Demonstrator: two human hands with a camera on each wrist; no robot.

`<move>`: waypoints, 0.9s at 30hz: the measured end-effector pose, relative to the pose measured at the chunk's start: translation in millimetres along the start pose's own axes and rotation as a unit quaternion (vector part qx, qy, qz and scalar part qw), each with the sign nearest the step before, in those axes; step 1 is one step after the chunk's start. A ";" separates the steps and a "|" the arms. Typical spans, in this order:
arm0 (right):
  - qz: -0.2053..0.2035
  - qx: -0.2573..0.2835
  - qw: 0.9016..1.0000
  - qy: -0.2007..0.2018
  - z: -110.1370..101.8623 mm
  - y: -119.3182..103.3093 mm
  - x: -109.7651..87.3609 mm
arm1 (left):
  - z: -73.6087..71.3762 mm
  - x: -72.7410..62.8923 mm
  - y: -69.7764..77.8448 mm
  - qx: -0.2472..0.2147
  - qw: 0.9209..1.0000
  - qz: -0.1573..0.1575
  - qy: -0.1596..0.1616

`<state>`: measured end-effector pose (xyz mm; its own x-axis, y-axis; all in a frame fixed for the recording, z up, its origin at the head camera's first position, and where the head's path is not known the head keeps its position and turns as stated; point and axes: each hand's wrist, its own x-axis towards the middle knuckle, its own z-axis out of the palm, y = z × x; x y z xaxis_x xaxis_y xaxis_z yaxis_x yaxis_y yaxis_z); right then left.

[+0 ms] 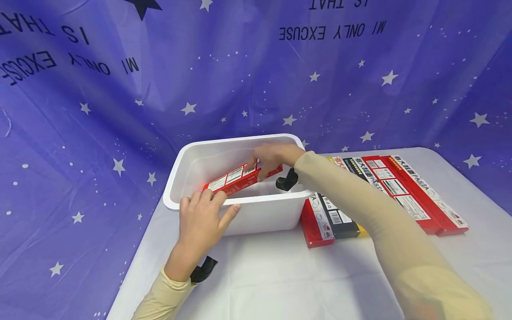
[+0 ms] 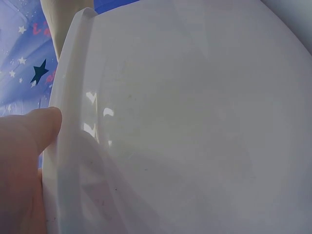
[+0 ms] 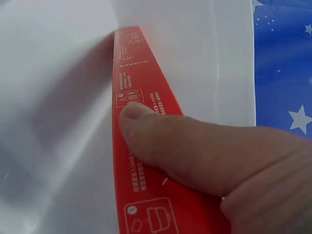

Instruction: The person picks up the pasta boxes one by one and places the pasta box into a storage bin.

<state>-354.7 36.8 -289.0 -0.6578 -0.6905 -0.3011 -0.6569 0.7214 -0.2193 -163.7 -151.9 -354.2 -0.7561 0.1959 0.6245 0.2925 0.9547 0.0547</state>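
Observation:
Inside a white plastic bin (image 1: 264, 199), my right hand (image 1: 275, 156) grips a slim red pasta box (image 1: 244, 181) from above. The box lies at a slant, its left end close to the bin's front left wall. In the right wrist view the thumb presses the printed narrow side of the red box (image 3: 139, 73). My left hand (image 1: 201, 224) holds the bin's front rim, fingers hooked over it and the thumb along the outside. The left wrist view shows that thumb on the rim beside the smooth bin wall (image 2: 185, 107).
Right of the bin lie several pasta boxes: a wide red one (image 1: 430, 200), a black one (image 1: 344, 227), a yellow one (image 1: 363, 232) and another red one (image 1: 314, 229) beside the bin. A white cloth covers the table (image 1: 280, 275). A purple starry curtain (image 1: 240, 80) hangs behind.

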 end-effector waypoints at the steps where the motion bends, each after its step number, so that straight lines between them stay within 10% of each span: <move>1: 0.003 0.001 1.000 0.002 0.3 0.2 0.0 | 0.2 -0.1 0.0 -0.001 1.000 0.000 0.002; 27: 0.021 -0.002 1.000 -0.014 1.7 2.5 2.1 | 0.8 0.2 0.4 0.003 1.000 -0.001 -0.002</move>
<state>-357.1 37.3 -291.8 -0.6737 -0.6582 -0.3360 -0.6306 0.7491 -0.2030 -164.2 -151.4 -354.6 -0.7586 0.1943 0.6219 0.2870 0.9565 0.0513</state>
